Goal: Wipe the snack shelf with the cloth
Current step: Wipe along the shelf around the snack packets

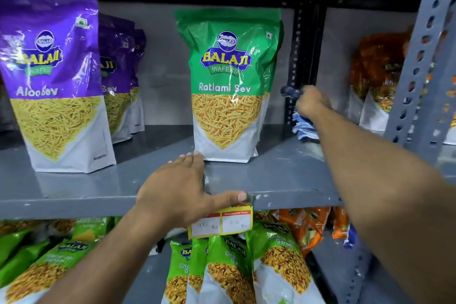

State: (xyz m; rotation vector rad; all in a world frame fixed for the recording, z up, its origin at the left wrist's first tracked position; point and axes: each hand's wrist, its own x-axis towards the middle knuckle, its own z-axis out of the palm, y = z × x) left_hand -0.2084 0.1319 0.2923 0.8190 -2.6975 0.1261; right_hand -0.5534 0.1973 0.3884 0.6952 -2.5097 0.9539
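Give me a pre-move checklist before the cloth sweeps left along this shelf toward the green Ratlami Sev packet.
1. Cloth in hand: ok. The right hand grips the blue cloth at the back right of the shelf.
2. Cloth touching the shelf surface: cannot tell; its lower edge hangs at shelf level, partly behind the forearm.
3. Sweep path clear: not ok. The Ratlami Sev packet stands upright directly to the left.
4. Left hand bracing: ok. The palm rests on the shelf's front edge, fingertips beside the packet's base.
5. Price tag safe: cannot tell; the thumb lies just above it.
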